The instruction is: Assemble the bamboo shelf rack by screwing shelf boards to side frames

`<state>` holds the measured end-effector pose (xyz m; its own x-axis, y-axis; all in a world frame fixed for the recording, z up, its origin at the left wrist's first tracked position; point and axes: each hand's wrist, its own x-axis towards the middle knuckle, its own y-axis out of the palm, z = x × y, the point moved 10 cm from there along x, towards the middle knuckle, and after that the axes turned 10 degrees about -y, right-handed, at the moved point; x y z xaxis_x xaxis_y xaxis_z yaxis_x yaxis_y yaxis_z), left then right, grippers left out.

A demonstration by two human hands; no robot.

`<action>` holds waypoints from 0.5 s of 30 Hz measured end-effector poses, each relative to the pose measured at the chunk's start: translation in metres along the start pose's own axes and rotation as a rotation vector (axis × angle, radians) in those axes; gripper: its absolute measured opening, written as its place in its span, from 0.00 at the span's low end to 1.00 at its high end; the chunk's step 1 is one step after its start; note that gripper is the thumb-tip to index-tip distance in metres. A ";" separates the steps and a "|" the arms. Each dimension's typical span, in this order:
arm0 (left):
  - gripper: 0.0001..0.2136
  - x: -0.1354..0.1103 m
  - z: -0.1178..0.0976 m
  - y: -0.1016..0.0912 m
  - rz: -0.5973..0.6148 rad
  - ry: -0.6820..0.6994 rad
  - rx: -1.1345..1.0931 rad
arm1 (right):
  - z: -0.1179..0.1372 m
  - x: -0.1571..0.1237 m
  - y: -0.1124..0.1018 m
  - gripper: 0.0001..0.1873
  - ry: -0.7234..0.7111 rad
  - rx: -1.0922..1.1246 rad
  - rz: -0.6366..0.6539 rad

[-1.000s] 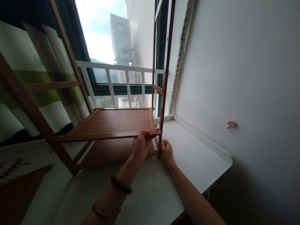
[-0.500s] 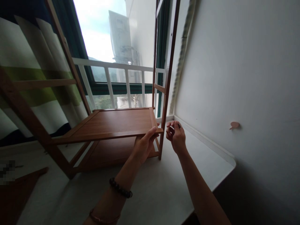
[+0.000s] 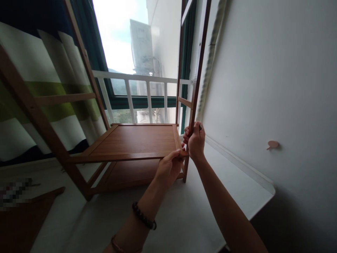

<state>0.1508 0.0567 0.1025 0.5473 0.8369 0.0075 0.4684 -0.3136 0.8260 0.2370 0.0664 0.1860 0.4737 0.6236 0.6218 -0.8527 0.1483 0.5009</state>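
Observation:
A brown wooden shelf rack stands on a white table (image 3: 168, 214) by the window. My left hand (image 3: 171, 167) grips the front right corner of the upper shelf board (image 3: 137, 140) from below, thumb on top. My right hand (image 3: 195, 140) is closed around the rack's right front upright post (image 3: 198, 80), just above that corner, with a small dark item pinched in its fingers that I cannot make out. A lower shelf board (image 3: 123, 174) sits beneath. The rack's left side frame (image 3: 39, 116) leans at the left.
A white wall (image 3: 276, 88) with a small pink hook (image 3: 272, 144) is close on the right. A white window railing (image 3: 137, 95) runs behind the rack, and a striped curtain (image 3: 31, 70) hangs at the left. A loose brown board (image 3: 23, 221) lies at the lower left.
My right hand rose from the foot of the post near the table up to the post above the shelf corner and closed on it. My left hand kept hold of the shelf corner.

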 end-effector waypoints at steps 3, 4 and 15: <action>0.10 0.001 0.006 0.002 0.019 -0.051 -0.085 | 0.001 0.000 -0.002 0.17 -0.034 -0.038 -0.013; 0.11 0.001 0.006 0.002 0.018 -0.055 -0.108 | 0.000 0.000 -0.002 0.17 -0.025 -0.039 0.012; 0.14 0.005 0.007 0.005 0.025 -0.031 -0.195 | -0.015 -0.006 -0.017 0.18 -0.010 -0.062 -0.059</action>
<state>0.1605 0.0566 0.1030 0.5798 0.8146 0.0145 0.3128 -0.2391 0.9192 0.2451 0.0714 0.1652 0.5254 0.6045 0.5988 -0.8352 0.2320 0.4986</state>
